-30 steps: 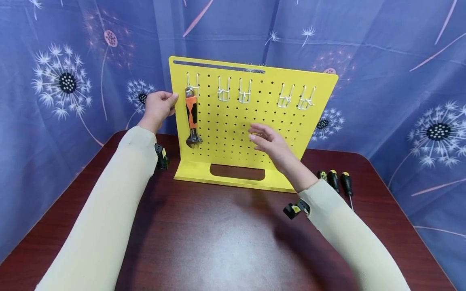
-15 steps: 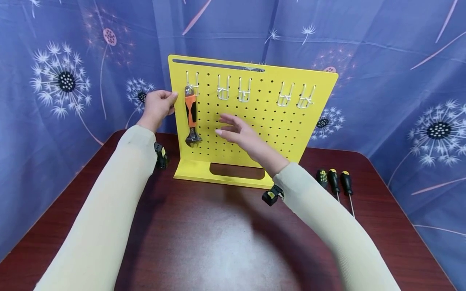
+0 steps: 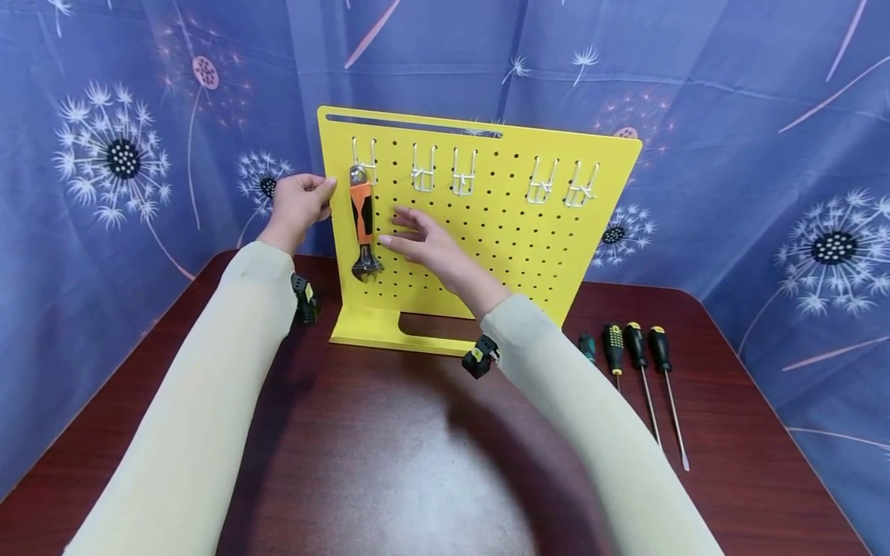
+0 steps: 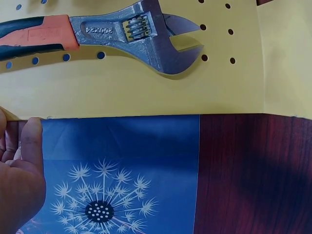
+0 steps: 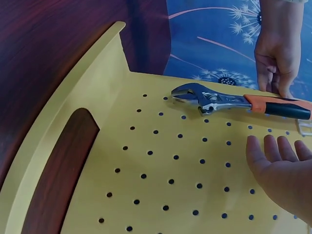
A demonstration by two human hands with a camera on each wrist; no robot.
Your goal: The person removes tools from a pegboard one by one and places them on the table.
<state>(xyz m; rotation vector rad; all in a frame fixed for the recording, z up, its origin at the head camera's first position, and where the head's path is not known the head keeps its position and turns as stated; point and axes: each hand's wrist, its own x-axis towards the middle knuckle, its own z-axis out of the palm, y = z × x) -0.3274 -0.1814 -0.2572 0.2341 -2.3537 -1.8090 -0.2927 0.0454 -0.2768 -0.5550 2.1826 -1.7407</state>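
An adjustable wrench [image 3: 363, 220] with an orange and black handle hangs jaw-down from a wire hook at the left of the yellow pegboard [image 3: 480, 255]. My left hand [image 3: 297, 207] pinches the board's left edge between thumb and fingers; in the left wrist view the thumb [image 4: 32, 141] lies against that edge. Just right of the wrench, my right hand [image 3: 434, 247] is held with fingers spread from the thumb and nothing in it. The right wrist view shows a gap between the right fingertips [image 5: 270, 141] and the wrench handle [image 5: 278, 106].
More wire hooks [image 3: 462, 174] line the board's upper part. Several screwdrivers [image 3: 636, 340] lie side by side on the dark wooden table [image 3: 389, 448] to the right, partly behind my right sleeve. A blue patterned curtain [image 3: 445, 46] hangs behind the board.
My right hand has moved left across the front of the board, close to the wrench. More of the screwdrivers has come into view. My left hand stays on the board's edge.
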